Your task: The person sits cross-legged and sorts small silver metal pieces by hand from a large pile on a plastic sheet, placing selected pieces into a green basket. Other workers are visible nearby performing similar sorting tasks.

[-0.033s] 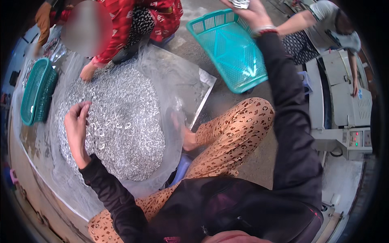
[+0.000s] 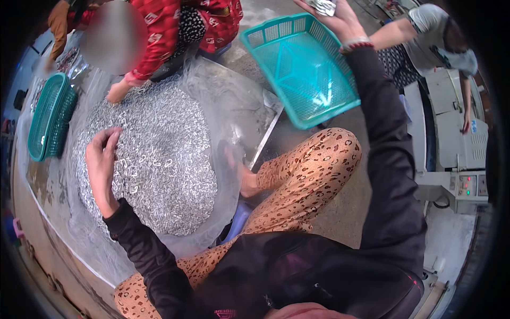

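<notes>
A broad pile of small silvery metal hook-like links [image 2: 164,165] lies on clear plastic sheeting in front of me. Over its left part is my left hand [image 2: 102,159], fingers bent and thumb close to the fingertips; anything pinched there is too small to make out. My right hand [image 2: 342,21] is raised at the upper right, palm up, with a cluster of silvery metal pieces [image 2: 323,6] in it. It is beside the far right end of a turquoise plastic basket [image 2: 303,69], in which no pieces show.
Across the pile, a person in red [image 2: 154,37] has a hand [image 2: 118,91] in the links. Another person's arm [image 2: 393,36] reaches behind my right wrist. Stacked green baskets [image 2: 49,119] stand at left. A machine with a control panel [image 2: 467,184] is at right.
My right hand has shifted slightly right and down with the metal pieces. The turquoise basket has turned a little, its near end moving downward. My left hand has barely moved.
</notes>
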The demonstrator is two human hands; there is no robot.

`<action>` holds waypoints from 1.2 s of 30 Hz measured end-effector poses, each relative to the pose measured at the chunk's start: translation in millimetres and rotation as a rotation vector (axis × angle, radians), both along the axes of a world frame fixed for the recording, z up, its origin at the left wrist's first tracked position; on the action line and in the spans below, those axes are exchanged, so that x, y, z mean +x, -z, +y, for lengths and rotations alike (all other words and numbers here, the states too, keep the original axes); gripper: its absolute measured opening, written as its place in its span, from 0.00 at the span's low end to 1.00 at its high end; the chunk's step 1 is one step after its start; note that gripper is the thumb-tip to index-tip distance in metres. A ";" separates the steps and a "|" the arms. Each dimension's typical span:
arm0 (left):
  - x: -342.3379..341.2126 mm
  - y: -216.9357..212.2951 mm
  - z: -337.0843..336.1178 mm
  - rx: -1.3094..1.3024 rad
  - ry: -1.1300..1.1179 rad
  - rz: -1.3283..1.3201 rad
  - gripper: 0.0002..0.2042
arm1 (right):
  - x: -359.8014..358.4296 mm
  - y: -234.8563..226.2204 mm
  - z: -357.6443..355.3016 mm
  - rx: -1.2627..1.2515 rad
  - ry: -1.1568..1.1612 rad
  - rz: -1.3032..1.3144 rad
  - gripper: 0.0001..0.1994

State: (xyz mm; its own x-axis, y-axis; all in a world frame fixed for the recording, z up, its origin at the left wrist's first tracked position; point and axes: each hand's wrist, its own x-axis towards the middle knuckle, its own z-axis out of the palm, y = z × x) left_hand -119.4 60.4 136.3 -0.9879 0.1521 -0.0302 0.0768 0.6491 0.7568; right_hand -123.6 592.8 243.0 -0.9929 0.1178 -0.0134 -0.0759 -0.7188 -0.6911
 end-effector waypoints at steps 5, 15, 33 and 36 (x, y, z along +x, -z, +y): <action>-2.7 -24.9 89.0 0.237 0.367 -0.115 0.10 | 43.6 50.4 21.9 0.303 0.086 -0.373 0.18; -5.3 51.7 299.5 -0.036 0.427 0.369 0.22 | 49.8 174.6 26.0 0.389 -0.260 -0.688 0.40; 8.1 240.2 -73.7 -0.327 -0.104 -0.336 0.19 | -61.0 164.2 -308.7 1.421 -1.307 0.025 0.21; 20.6 271.9 -36.8 -0.131 -0.147 0.070 0.19 | -56.9 266.2 -367.2 1.985 -0.998 0.203 0.16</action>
